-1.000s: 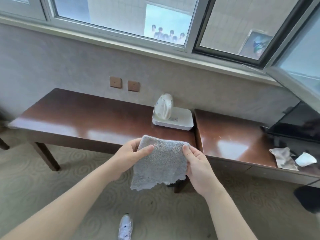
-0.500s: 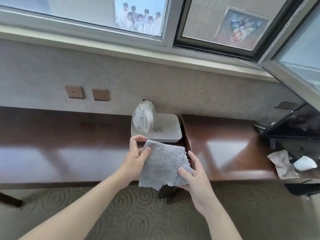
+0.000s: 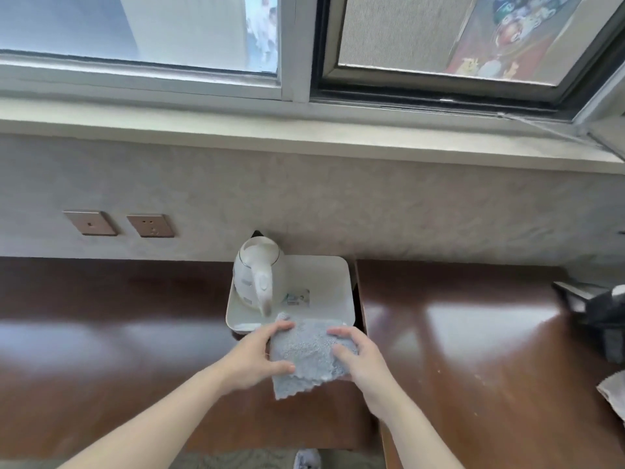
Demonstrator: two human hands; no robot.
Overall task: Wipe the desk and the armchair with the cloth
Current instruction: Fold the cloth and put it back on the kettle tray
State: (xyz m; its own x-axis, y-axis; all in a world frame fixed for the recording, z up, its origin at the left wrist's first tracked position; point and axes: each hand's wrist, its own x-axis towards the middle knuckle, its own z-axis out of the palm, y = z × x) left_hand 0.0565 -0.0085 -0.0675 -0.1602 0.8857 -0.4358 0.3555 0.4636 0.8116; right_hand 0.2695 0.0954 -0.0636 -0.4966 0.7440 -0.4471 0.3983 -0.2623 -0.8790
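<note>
A grey fluffy cloth (image 3: 306, 358) is held over the dark brown wooden desk (image 3: 118, 350), just in front of the white tray. My left hand (image 3: 257, 358) grips the cloth's left edge, thumb on top near the lower edge. My right hand (image 3: 360, 357) holds the right edge with fingers curled over it. The cloth's lower corner hangs loose. No armchair is in view.
A white kettle (image 3: 258, 279) stands on a white tray (image 3: 324, 299) against the wall. A second brown desk surface (image 3: 473, 333) adjoins on the right, with a dark object (image 3: 598, 306) and crumpled paper (image 3: 614, 394) at its right end. Two wall sockets (image 3: 150, 225) sit above the desk.
I have stepped closer to the desk, so both hands and the cloth are now over the desk top near the tray. The cloth looks more folded.
</note>
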